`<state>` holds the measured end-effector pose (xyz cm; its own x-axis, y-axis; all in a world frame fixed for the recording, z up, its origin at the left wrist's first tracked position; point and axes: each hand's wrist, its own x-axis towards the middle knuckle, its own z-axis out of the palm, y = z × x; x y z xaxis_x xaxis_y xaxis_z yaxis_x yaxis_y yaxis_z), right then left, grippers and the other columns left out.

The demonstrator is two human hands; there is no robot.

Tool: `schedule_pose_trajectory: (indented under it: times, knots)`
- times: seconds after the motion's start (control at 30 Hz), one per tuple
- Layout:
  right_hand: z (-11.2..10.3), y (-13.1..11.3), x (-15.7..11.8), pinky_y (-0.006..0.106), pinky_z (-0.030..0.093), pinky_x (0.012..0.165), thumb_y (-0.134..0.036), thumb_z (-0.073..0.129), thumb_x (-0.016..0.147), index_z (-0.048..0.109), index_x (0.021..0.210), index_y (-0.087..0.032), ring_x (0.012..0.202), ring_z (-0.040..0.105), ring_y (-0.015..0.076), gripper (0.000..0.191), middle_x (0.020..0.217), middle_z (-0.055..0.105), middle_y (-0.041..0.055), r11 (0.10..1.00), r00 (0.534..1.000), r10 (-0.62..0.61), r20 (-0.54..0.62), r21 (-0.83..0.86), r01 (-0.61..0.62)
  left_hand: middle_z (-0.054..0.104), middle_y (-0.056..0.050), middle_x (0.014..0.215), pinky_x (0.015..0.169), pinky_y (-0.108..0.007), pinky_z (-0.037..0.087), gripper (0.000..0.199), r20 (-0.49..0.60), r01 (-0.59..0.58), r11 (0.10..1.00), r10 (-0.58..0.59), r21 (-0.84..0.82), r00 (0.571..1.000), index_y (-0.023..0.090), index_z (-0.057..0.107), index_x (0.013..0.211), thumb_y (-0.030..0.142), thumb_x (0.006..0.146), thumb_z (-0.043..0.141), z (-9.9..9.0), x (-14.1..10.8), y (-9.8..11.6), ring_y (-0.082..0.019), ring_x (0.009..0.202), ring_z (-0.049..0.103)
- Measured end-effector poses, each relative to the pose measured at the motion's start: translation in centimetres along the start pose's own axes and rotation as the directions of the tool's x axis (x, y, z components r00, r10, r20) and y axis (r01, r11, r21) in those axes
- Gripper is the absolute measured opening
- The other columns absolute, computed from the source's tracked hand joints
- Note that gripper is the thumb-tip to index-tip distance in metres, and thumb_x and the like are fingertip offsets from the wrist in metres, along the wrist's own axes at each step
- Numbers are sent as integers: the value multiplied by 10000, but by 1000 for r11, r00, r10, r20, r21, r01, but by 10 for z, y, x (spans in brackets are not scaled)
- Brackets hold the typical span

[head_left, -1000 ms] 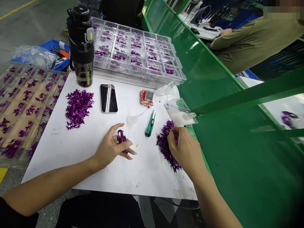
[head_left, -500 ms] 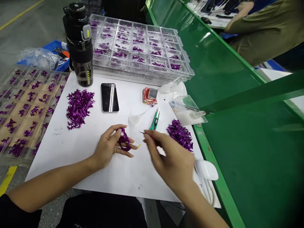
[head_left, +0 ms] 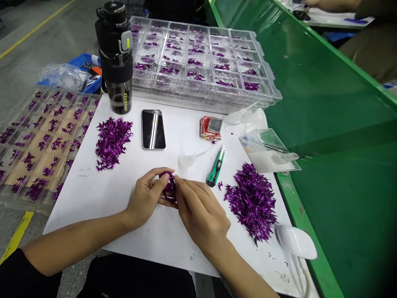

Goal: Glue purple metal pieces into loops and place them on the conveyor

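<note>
Thumb and fingers of my left hand (head_left: 142, 200) are closed on a shiny purple ring-shaped piece (head_left: 169, 189), held just above the white tabletop. My right hand (head_left: 203, 217) meets it from the right, its fingertips pinched together at the ring's edge. Whatever those right fingertips hold is hidden. To the right lies a heap of small pointed purple pieces (head_left: 252, 203). A second purple heap (head_left: 113, 140) is at the far left of the table. A green utility knife (head_left: 216, 167) rests beyond my right hand.
A dark drink bottle (head_left: 116, 62), a phone (head_left: 153, 130) and a white scoop (head_left: 187, 160) stand or lie on the table. Clear compartment trays (head_left: 201, 89) are stacked behind. Another compartment tray (head_left: 18, 203) sits left. A green panel (head_left: 341, 165) borders the right; a white lamp-like object (head_left: 297, 241) is beside it.
My right hand has moved left to the purple ring, and the thin dark pointed thing at its fingertips is no longer visible. My left hand still holds the ring. The camera view has shifted.
</note>
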<state>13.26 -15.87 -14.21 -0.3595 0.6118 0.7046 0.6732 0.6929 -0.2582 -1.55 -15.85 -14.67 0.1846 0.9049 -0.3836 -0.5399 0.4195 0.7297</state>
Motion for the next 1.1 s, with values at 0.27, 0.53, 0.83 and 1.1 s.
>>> schedule_pose_trajectory:
  times: [0.27, 0.53, 0.83, 1.1]
  knots:
    - [1, -10, 0, 307, 602, 696, -59, 635, 986, 663, 1236, -211, 836, 606, 183, 293, 1023, 783, 57, 969, 972, 226, 61, 85, -230, 690, 13, 713, 552, -292, 656, 405, -97, 18, 996, -27, -86, 995, 173, 752, 979, 492, 773, 892, 6, 0, 6, -150, 615, 698]
    - [16, -18, -3, 448, 599, 778, -190, 772, 919, 631, 1185, -155, 967, 634, 290, 303, 1136, 779, 152, 974, 995, 97, -19, -206, -99, 751, -16, 734, 697, -275, 642, 297, -92, -45, 996, 38, -72, 995, 175, 811, 987, 409, 816, 876, 5, 0, 1, -153, 695, 727]
    - [34, -34, -4, 341, 638, 661, -213, 694, 936, 635, 1021, -221, 811, 755, 207, 104, 1002, 786, 59, 899, 897, 433, -87, -25, -436, 792, -60, 836, 808, -326, 609, 322, -92, -55, 992, 44, -116, 995, 138, 832, 915, 356, 711, 949, 2, 3, 3, -171, 762, 733]
    - [16, -23, -22, 506, 656, 972, -352, 659, 997, 633, 1345, -193, 1269, 688, 314, 384, 1361, 711, 153, 930, 923, 368, 113, -53, -364, 732, -8, 828, 846, -349, 622, 449, 10, 50, 996, -49, -76, 999, 202, 734, 1325, 338, 902, 798, 1, 0, 4, -168, 810, 714]
